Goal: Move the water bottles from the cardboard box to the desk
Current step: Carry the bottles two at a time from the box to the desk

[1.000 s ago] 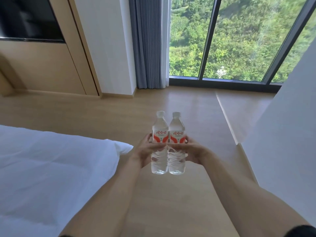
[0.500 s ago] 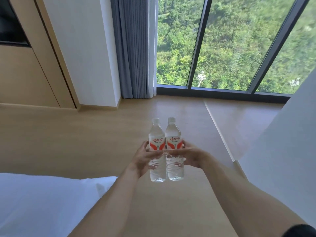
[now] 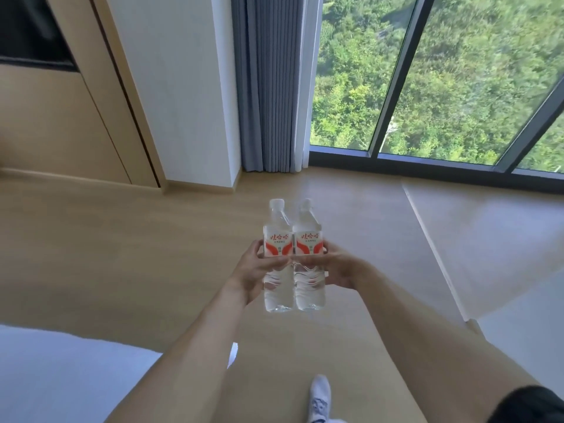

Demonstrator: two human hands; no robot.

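Bottles at centre frame: two upright water bottles (image 3: 293, 254), touching, are pressed between the left hand (image 3: 254, 274) at nine o'clock and right hand (image 3: 334, 270) at three, fingers curled round them. Neither box nor desk shows; a loosened squeeze could drop one.

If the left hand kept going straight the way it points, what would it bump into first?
The left hand points forward, gripping the left water bottle. Ahead the way looks free over bare wooden floor; the grey curtain by the window would probably come first, though depth is hard to judge.
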